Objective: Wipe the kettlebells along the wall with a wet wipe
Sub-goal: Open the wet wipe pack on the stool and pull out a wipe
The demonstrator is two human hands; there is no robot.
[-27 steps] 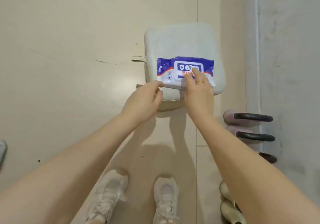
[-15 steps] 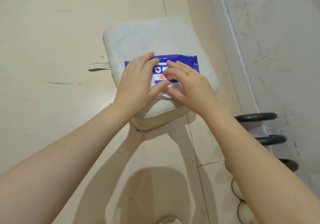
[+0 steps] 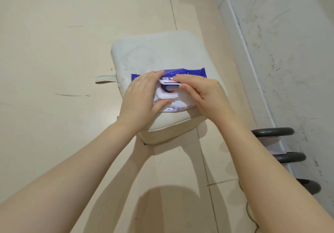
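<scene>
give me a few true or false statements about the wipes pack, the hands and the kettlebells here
1. The wipes pack lies on the white cushion. True.
2. The pack's lid flap is closed flat. False: the right hand is lifting it open.
3. The left hand holds a kettlebell. False: it rests on the pack.
4. Dark kettlebell handles sit along the wall. True.
5. A wipe is already pulled out. False: none is out yet.
</scene>
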